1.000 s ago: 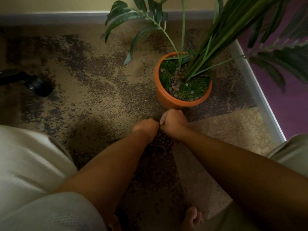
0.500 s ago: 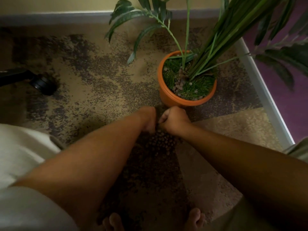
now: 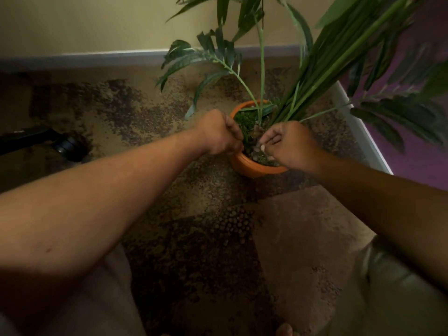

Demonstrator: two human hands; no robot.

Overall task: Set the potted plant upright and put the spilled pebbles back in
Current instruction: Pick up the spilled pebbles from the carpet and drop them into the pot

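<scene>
The orange pot (image 3: pixel 252 167) stands upright on the carpet, its long green leaves (image 3: pixel 322 61) rising to the upper right. My left hand (image 3: pixel 219 134) is fisted over the pot's left rim. My right hand (image 3: pixel 289 145) is curled over the pot's right side, fingers pinched above the green filling. Both look closed on pebbles, though the hands hide what is inside. A few pebbles (image 3: pixel 255 147) lie in the pot between my hands. A patch of spilled pebbles (image 3: pixel 234 223) lies on the carpet in front of the pot.
A black chair caster (image 3: pixel 66 146) and its leg sit on the carpet at the left. A skirting board (image 3: pixel 109 58) runs along the far wall and a white strip (image 3: pixel 363 134) edges the purple wall on the right. My knees and a toe show at the bottom.
Both hands have lifted from the pebble patch on the carpet and moved forward to the pot, now held over its rim. The view has tilted up a little.
</scene>
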